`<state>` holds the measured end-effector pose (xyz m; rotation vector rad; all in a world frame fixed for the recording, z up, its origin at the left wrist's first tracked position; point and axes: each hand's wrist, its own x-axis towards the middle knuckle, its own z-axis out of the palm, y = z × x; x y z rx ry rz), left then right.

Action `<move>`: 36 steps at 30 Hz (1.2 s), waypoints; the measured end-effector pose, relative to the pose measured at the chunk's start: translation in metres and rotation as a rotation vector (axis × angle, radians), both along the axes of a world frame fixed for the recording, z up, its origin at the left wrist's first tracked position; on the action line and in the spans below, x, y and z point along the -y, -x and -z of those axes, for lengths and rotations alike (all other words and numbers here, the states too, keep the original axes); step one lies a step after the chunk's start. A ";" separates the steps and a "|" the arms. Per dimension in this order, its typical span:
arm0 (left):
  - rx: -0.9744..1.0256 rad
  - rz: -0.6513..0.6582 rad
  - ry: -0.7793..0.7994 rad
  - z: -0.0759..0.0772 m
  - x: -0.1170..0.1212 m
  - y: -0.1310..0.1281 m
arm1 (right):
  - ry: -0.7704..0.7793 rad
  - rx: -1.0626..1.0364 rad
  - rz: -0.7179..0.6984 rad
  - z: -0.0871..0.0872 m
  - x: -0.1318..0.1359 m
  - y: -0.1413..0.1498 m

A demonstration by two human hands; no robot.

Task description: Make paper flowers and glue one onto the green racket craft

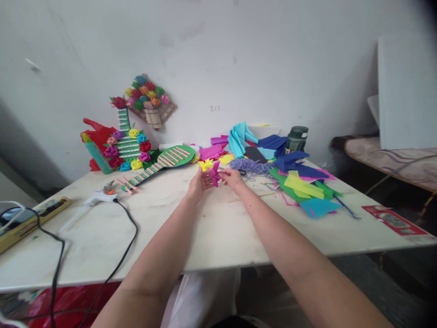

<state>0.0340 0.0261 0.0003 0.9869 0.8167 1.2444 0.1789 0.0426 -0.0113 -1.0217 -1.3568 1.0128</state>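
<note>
My left hand [198, 184] and right hand [233, 178] hold a magenta paper flower [215, 174] between them; a yellow flower [205, 164] shows just beyond.

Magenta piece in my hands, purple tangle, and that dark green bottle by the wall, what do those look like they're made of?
Magenta piece: probably matte paper, thin with pointed folds. Purple tangle: likely dull, soft yarn, as loose looping strands show. Dark green bottle: smooth and rigid-looking with a faint sheen; plastic or glass, I can't tell which.

held magenta flower [215, 175]: 1 | glue gun [99, 197]: 1 | striped green shapes [129, 149] [175, 156]: 2
</note>
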 end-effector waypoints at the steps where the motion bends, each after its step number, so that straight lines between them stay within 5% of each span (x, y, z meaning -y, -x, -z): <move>1: -0.001 0.002 -0.009 0.001 0.000 0.001 | 0.001 0.007 -0.001 0.000 0.000 0.000; 11: -0.512 -0.288 -0.417 0.010 -0.007 0.004 | -0.012 0.007 -0.035 -0.009 0.005 -0.010; 20: -0.552 -0.321 -0.389 0.010 -0.009 0.010 | -0.039 -0.055 0.041 -0.010 0.003 -0.010; 28: -0.657 -0.348 -0.459 0.012 -0.011 0.009 | -0.183 0.254 0.155 -0.013 0.007 -0.012; 36: -0.665 -0.348 -0.441 0.012 -0.007 0.000 | -0.128 0.664 0.212 -0.018 0.018 0.000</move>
